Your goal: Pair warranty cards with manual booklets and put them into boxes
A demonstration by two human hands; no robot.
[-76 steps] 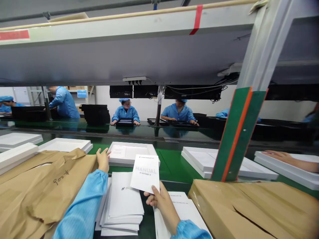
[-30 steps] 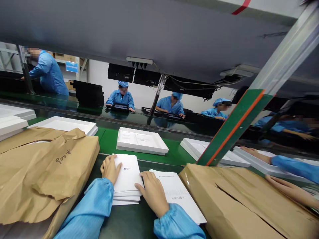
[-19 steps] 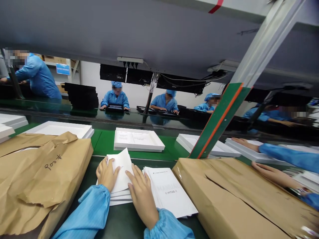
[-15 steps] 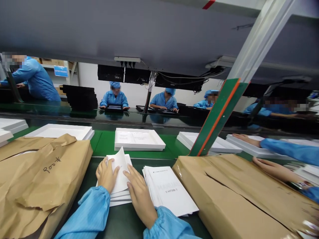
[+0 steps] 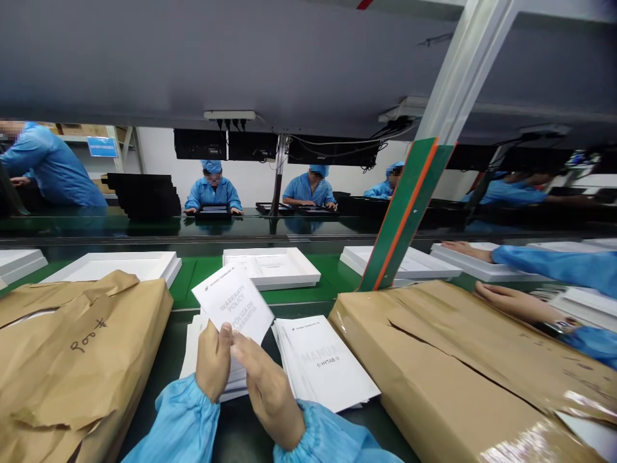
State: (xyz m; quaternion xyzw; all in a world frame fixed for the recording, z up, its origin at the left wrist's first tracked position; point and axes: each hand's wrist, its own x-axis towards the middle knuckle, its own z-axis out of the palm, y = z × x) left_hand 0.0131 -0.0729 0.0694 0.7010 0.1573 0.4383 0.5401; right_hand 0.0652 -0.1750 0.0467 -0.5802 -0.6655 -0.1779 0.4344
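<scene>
Your left hand [image 5: 213, 360] and right hand [image 5: 267, 389] both pinch the warranty leaflet's [image 5: 232, 310] lower edge, holding it above the left stack [image 5: 193, 334]; manuals [image 5: 322, 360] lie just right

Leaflet [image 5: 234, 306] reads "WARRANTY POLICY"; booklet [image 5: 325, 360] "MANUAL HYTAB".

We have a narrow lane between the crumpled brown paper bundle [image 5: 72, 347] and the taped brown cardboard carton [image 5: 463, 366]; white booklet stacks [image 5: 322, 360] cover its floor; a slanted green-orange post [image 5: 405, 218] blocks the right.
</scene>
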